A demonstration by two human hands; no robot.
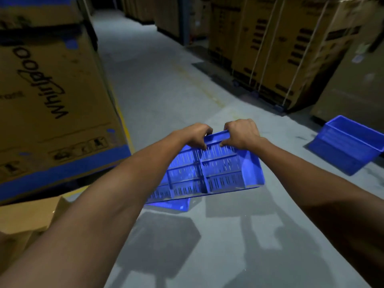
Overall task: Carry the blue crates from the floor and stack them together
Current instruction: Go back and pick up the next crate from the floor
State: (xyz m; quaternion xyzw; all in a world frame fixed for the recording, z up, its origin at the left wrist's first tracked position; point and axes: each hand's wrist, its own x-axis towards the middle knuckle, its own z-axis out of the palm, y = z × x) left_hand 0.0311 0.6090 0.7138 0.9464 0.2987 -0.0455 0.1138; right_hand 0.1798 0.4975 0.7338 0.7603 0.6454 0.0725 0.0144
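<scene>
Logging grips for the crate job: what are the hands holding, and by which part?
Both the left hand and right hand grip one blue crate by its far top rim, side by side.

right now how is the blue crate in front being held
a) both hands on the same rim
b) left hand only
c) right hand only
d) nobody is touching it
a: the left hand and the right hand grip the far rim of the blue crate side by side.
</scene>
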